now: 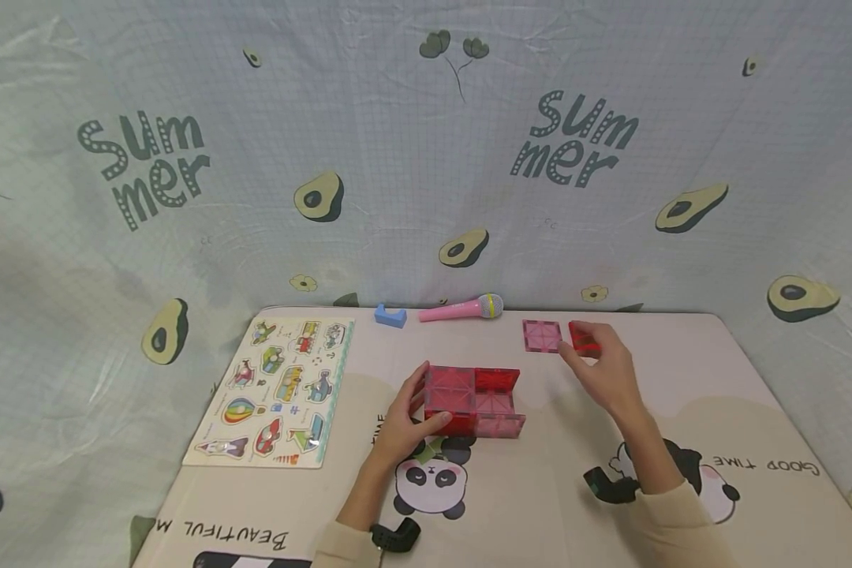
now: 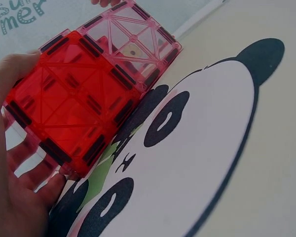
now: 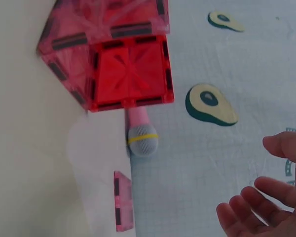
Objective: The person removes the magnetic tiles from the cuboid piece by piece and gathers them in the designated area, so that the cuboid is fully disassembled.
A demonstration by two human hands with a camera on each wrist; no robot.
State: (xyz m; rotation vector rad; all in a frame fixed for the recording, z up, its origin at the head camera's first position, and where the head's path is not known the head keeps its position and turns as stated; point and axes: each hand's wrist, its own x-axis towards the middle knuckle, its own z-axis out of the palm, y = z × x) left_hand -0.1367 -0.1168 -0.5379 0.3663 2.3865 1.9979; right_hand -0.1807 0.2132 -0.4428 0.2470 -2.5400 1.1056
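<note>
A box-like structure of red and pink magnetic tiles (image 1: 451,389) stands near the middle of the table. Its left half has a top, while the right half is open above. My left hand (image 1: 400,428) grips the left end, thumb at the front and fingers along the far side; in the left wrist view the thumb touches the red front tile (image 2: 71,91). At the back right, my right hand (image 1: 608,372) hovers by a loose red tile (image 1: 578,339), partly hidden by the fingers. The right wrist view shows those fingers (image 3: 261,200) apart, holding nothing. A pink tile (image 1: 542,336) lies beside it.
Along the table's back edge lie a pink toy microphone (image 1: 461,308) and a blue notched block (image 1: 390,316). A vehicle picture puzzle board (image 1: 330,394) lies at the left. A patterned curtain (image 1: 397,142) hangs right behind the table.
</note>
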